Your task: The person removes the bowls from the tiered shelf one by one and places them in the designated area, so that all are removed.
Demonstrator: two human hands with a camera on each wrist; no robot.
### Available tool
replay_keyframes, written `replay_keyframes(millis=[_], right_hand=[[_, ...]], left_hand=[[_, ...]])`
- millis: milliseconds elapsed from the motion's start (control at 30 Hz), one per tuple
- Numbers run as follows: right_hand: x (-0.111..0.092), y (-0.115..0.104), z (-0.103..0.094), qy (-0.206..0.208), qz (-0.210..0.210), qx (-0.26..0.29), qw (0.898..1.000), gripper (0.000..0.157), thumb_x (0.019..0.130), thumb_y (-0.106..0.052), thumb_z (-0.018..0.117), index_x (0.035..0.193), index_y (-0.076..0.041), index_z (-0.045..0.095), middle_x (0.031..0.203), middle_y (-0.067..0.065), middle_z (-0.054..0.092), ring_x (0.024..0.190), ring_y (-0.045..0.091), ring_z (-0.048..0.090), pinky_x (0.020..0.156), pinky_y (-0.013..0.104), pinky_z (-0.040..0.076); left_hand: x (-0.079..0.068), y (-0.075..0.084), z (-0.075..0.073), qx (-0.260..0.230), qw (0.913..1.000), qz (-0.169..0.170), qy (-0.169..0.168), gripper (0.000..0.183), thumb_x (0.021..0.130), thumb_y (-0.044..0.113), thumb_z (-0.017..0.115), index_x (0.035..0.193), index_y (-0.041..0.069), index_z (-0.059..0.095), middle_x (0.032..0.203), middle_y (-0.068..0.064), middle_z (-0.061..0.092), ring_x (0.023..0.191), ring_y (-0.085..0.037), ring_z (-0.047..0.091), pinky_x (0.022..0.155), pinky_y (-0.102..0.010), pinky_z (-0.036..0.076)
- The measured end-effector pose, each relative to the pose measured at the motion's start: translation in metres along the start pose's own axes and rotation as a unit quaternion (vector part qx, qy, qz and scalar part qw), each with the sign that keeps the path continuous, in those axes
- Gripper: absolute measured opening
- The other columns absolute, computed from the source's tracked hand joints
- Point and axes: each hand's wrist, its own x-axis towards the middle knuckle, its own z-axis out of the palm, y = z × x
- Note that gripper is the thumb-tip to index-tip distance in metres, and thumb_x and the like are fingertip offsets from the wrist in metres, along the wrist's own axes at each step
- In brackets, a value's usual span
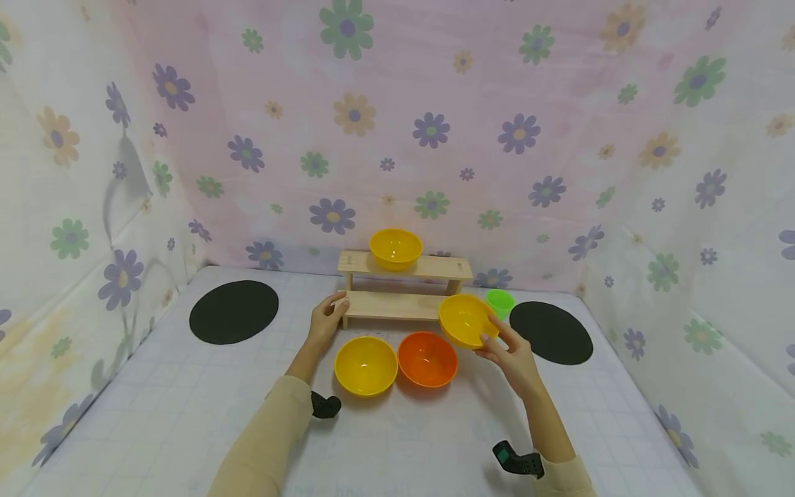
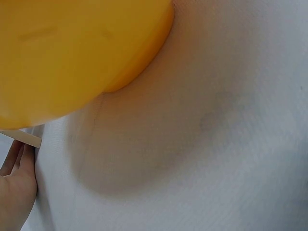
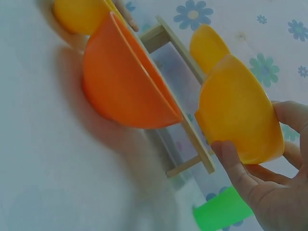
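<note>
My right hand (image 1: 514, 359) holds a yellow bowl (image 1: 462, 321) by its right side, raised and tilted in front of the right end of a two-step wooden stand (image 1: 391, 306). In the right wrist view, the thumb lies against the outside of that yellow bowl (image 3: 236, 110) and the fingers are at its far side. My left hand (image 1: 324, 322) grips the left end of the stand's lower step, its fingertips at the board's edge. On the upper step sits another yellow bowl (image 1: 396, 250). A third yellow bowl (image 1: 366, 366) and an orange bowl (image 1: 427, 359) stand side by side before the stand.
A small green cup (image 1: 499, 302) is just right of the stand, partly behind the held bowl. Black round mats lie at the left (image 1: 234, 312) and the right (image 1: 551, 333). Flower-patterned cloth walls (image 1: 397, 159) enclose the white table (image 1: 397, 449) at the back and sides.
</note>
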Motion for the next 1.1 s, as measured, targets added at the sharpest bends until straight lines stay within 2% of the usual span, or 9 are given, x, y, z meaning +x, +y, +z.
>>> replay_keyframes(millis=[200, 333, 667, 733, 1100], right_hand=[[-0.011, 0.007, -0.007, 0.011, 0.004, -0.023, 1.0, 0.058, 0.095, -0.013, 0.056, 0.145, 0.001, 0.03, 0.147, 0.025, 0.027, 0.09, 0.003, 0.063, 0.077, 0.021, 0.052], [-0.017, 0.012, -0.013, 0.015, 0.007, -0.02, 1.0, 0.058, 0.095, -0.011, 0.056, 0.145, 0.002, 0.029, 0.146, 0.027, 0.026, 0.092, 0.002, 0.062, 0.077, 0.022, 0.053], [-0.029, 0.022, -0.021, 0.021, 0.023, -0.024, 0.999, 0.059, 0.094, -0.01, 0.057, 0.145, 0.001, 0.03, 0.148, 0.025, 0.026, 0.09, 0.003, 0.063, 0.077, 0.021, 0.052], [-0.03, 0.024, -0.022, 0.021, 0.026, -0.019, 0.999, 0.059, 0.094, -0.009, 0.056, 0.145, 0.003, 0.029, 0.148, 0.025, 0.024, 0.091, 0.003, 0.062, 0.077, 0.021, 0.053], [-0.04, 0.034, -0.025, 0.02, 0.051, -0.025, 0.998, 0.057, 0.095, -0.009, 0.056, 0.144, 0.003, 0.03, 0.147, 0.027, 0.026, 0.095, 0.001, 0.06, 0.079, 0.021, 0.052]], left_hand=[[0.0, -0.001, -0.002, 0.006, 0.9998, 0.004, -0.019, 0.04, 0.095, 0.019, 0.056, 0.131, 0.001, 0.051, 0.142, -0.02, 0.041, 0.123, -0.039, 0.044, 0.103, -0.047, 0.038], [0.0, -0.001, -0.002, 0.009, 0.9996, 0.004, -0.026, 0.041, 0.096, 0.02, 0.055, 0.132, 0.002, 0.05, 0.144, -0.018, 0.039, 0.124, -0.038, 0.043, 0.105, -0.047, 0.036], [-0.004, 0.007, -0.002, 0.0, 0.9999, -0.006, -0.01, 0.039, 0.094, 0.016, 0.058, 0.13, 0.0, 0.053, 0.139, -0.02, 0.045, 0.116, -0.034, 0.047, 0.102, -0.045, 0.039], [-0.001, 0.0, -0.001, 0.006, 1.0, 0.003, -0.006, 0.039, 0.094, 0.019, 0.058, 0.129, 0.002, 0.054, 0.138, -0.019, 0.046, 0.116, -0.033, 0.048, 0.101, -0.044, 0.04], [0.0, 0.0, 0.0, 0.0, 1.0, -0.009, 0.0, 0.038, 0.094, 0.018, 0.058, 0.129, 0.003, 0.054, 0.138, -0.018, 0.046, 0.116, -0.032, 0.047, 0.101, -0.044, 0.04]])
